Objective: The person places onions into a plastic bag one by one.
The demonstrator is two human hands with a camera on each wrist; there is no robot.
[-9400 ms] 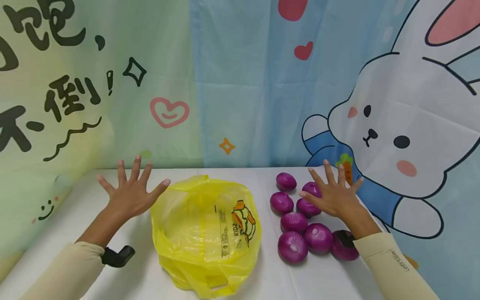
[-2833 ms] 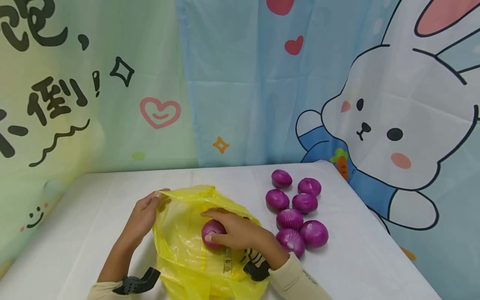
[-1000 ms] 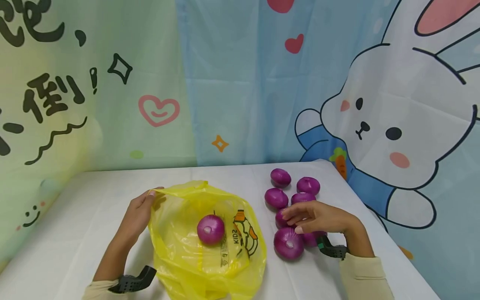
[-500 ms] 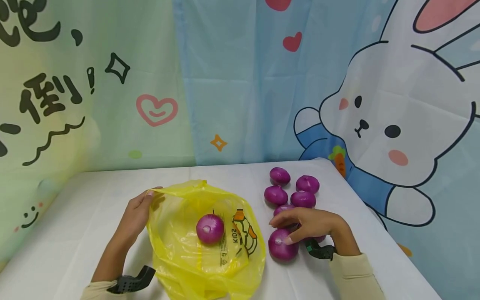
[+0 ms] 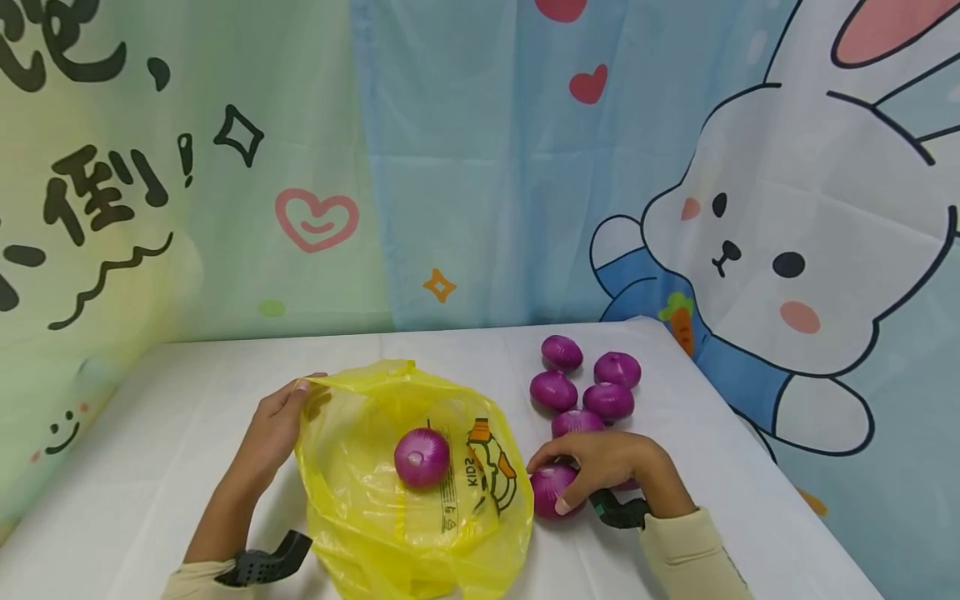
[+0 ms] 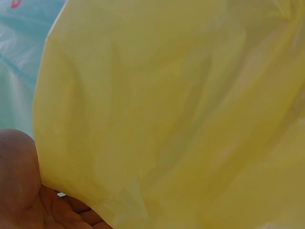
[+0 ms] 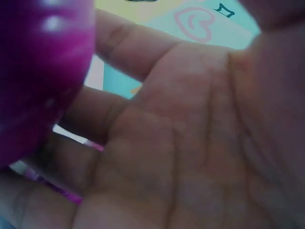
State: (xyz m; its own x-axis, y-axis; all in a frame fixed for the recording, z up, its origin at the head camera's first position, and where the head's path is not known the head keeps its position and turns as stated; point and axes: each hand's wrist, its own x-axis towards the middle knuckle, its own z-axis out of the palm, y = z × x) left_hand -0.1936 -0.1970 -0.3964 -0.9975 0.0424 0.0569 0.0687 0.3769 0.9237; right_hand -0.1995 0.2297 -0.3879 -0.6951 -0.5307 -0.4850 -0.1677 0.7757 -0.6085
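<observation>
A yellow plastic bag (image 5: 352, 500) lies on the table with its mouth spread. My left hand (image 5: 273, 425) pinches the bag's left rim between thumb and fingers; the yellow film (image 6: 157, 114) fills most of the left wrist view. One red onion (image 5: 422, 458) rests inside the bag. Right of the bag, my right hand (image 5: 611, 467) grips another red onion (image 5: 551, 490), fingers on its far side and thumb on its near side. That onion's purple skin (image 7: 43, 71) shows against the curled fingers in the right wrist view.
Several more red onions (image 5: 609, 402) stand in a cluster behind my right hand, one partly hidden under it. A white cloth covers the table (image 5: 225, 392). A printed curtain (image 5: 465, 167) hangs along the table's back edge.
My right hand, earlier placing an onion in the bag, went back to the cluster and took hold of the nearest onion, shifting it slightly left. The left hand now holds the bag's rim.
</observation>
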